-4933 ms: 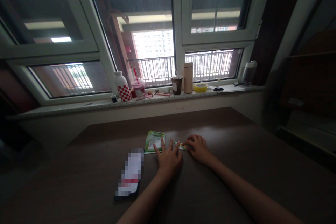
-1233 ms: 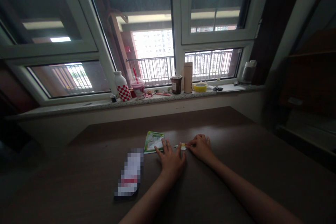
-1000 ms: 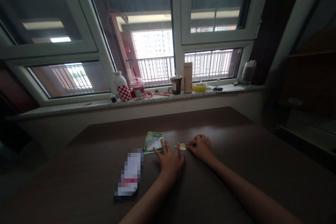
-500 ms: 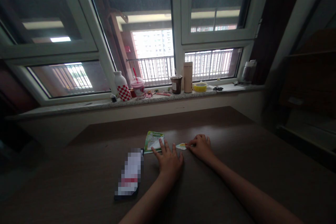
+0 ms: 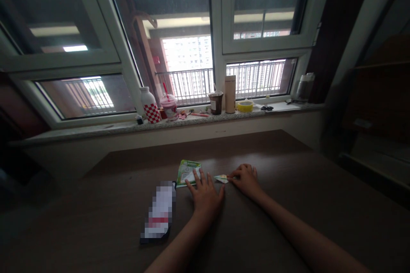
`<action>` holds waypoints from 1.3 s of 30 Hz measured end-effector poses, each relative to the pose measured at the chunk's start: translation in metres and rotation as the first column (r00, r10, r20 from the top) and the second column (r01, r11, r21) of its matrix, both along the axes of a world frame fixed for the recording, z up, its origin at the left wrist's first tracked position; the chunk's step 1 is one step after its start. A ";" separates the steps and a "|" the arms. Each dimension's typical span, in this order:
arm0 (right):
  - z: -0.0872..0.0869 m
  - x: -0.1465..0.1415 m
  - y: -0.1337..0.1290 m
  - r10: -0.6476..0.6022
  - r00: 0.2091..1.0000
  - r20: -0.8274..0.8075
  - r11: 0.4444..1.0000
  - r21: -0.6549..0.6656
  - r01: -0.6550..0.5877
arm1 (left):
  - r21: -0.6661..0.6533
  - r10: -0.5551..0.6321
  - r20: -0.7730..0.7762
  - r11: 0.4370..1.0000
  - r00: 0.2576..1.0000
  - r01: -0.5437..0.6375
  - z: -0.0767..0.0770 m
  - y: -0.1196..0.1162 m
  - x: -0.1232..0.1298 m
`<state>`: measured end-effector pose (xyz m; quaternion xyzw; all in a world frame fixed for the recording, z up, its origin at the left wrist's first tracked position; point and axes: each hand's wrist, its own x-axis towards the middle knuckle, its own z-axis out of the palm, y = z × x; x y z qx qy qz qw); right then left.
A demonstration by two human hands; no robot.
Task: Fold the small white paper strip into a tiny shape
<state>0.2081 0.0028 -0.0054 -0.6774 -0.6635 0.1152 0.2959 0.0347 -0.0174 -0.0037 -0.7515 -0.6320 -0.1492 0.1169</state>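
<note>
My left hand lies with fingers spread on the brown table, its fingertips over the lower right part of a green and white packet. To its right, my right hand pinches the right end of a small white and yellow-green paper piece. That piece is too small for its print to be read. A dark-edged flat object with a blurred-out pale face rests left of my left hand.
Along the windowsill behind the table stand a checkered bottle, a pink drink cup, a dark cup, a beige flask, yellow tape, scissors and a clear bottle.
The forefingers of my left hand have drawn back slightly from the small paper piece, which now looks tilted. My right hand keeps its pinch in nearly the same place.
</note>
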 end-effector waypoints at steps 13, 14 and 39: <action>-0.001 0.003 0.003 0.042 0.998 -0.050 0.999 -0.005 -0.042 | 0.005 -0.129 0.087 0.992 0.988 0.129 0.005 0.011 0.002; -0.001 0.003 0.003 0.049 0.998 -0.049 0.999 -0.001 -0.049 | -0.005 -0.136 0.103 0.991 0.985 0.137 0.004 0.012 0.002; -0.004 0.008 0.006 0.024 0.999 -0.040 0.971 0.240 -0.014 | 0.016 -0.113 0.415 0.993 0.903 0.117 0.007 0.020 -0.004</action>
